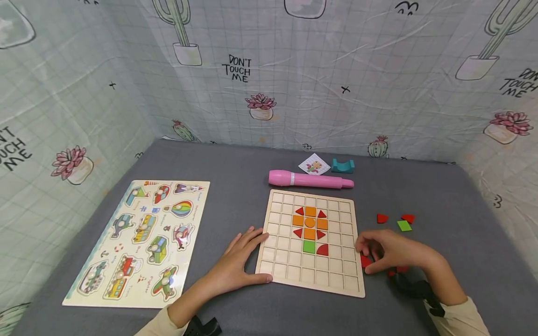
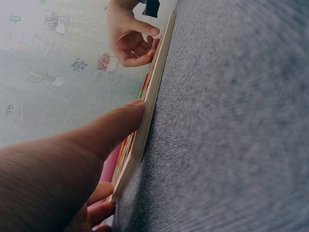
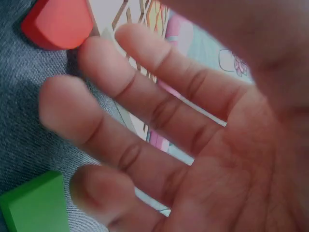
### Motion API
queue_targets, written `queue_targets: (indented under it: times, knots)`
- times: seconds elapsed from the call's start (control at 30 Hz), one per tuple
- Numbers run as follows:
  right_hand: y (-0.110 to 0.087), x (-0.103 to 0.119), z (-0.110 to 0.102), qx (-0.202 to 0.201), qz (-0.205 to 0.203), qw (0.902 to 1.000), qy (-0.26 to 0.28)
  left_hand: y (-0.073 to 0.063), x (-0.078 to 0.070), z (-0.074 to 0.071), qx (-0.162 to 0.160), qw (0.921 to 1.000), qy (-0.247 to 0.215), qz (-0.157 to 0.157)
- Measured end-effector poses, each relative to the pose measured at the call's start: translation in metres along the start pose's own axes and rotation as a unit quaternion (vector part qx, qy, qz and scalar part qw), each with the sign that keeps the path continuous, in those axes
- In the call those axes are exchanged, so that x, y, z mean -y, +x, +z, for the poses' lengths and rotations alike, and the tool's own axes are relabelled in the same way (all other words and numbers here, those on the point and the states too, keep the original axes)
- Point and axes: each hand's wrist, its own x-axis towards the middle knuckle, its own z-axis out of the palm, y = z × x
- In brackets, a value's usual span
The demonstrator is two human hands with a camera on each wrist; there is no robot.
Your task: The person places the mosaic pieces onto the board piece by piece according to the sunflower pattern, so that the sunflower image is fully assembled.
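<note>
A square wooden grid board [image 1: 342,277] lies flat, with orange squares, an orange circle [image 1: 310,222], small red triangles, a green square [image 1: 308,246] and a red quarter-circle [image 1: 322,250] in its cells. My left hand [image 1: 237,261] spreads along the board's left edge, thumb and fingertips touching it. Beside the right edge, my right hand [image 1: 391,249] hovers low with loosely bent fingers, thumb and index apart around a red piece [image 1: 365,261]. That red piece [image 3: 60,24] rests on the cloth by the fingertips in the right wrist view; the thumb is hidden there.
More red pieces [image 1: 382,218] and a green rhombus [image 1: 404,226] lie right of the board; some sit partly under my right wrist. Behind the board are a pink pen-shaped tube [image 1: 313,179], a small card [image 1: 314,164] and a teal holder [image 1: 343,166]. A vehicle puzzle board [image 1: 143,252] lies left.
</note>
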Motion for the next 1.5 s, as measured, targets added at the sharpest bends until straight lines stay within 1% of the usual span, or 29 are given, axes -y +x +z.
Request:
queue_targets:
  times: [0.1, 0.23, 0.4, 0.6, 0.77, 0.93, 1.03, 1.27, 1.5]
  knots:
    - [0.001, 0.001, 0.001, -0.001, 0.029, 0.9996, -0.002, 0.0, 0.0, 0.0, -0.001, 1.0, 0.001, 0.001]
    - [0.002, 0.001, 0.003, -0.013, 0.061, 0.9979, -0.015, 0.0, -0.001, 0.0, -0.001, 1.0, 0.003, 0.002]
    - [0.006, 0.002, 0.005, -0.042, 0.071, 0.9959, -0.038, -0.001, -0.001, -0.001, -0.001, 1.0, 0.001, 0.001]
    - [0.005, 0.001, 0.005, -0.071, 0.06, 0.9931, -0.073, -0.001, -0.002, -0.001, -0.001, 1.0, 0.001, 0.005]
    - [0.004, -0.001, 0.003, -0.077, 0.053, 0.9914, -0.092, 0.0, -0.002, 0.0, -0.002, 0.9999, 0.005, 0.01]
    - [0.003, 0.001, 0.001, -0.082, 0.06, 0.9894, -0.104, 0.0, -0.001, 0.001, -0.001, 1.0, 0.001, 0.006]
    - [0.005, 0.004, 0.002, -0.084, 0.056, 0.9893, -0.105, 0.0, -0.001, 0.0, 0.001, 1.0, 0.001, 0.002]
    - [0.012, 0.009, 0.009, -0.1, 0.001, 0.9893, -0.106, 0.0, -0.002, 0.0, 0.003, 1.0, 0.004, -0.002]
    - [0.024, 0.013, 0.021, -0.094, -0.001, 0.9907, -0.098, 0.0, -0.002, 0.0, 0.001, 1.0, 0.004, 0.001]
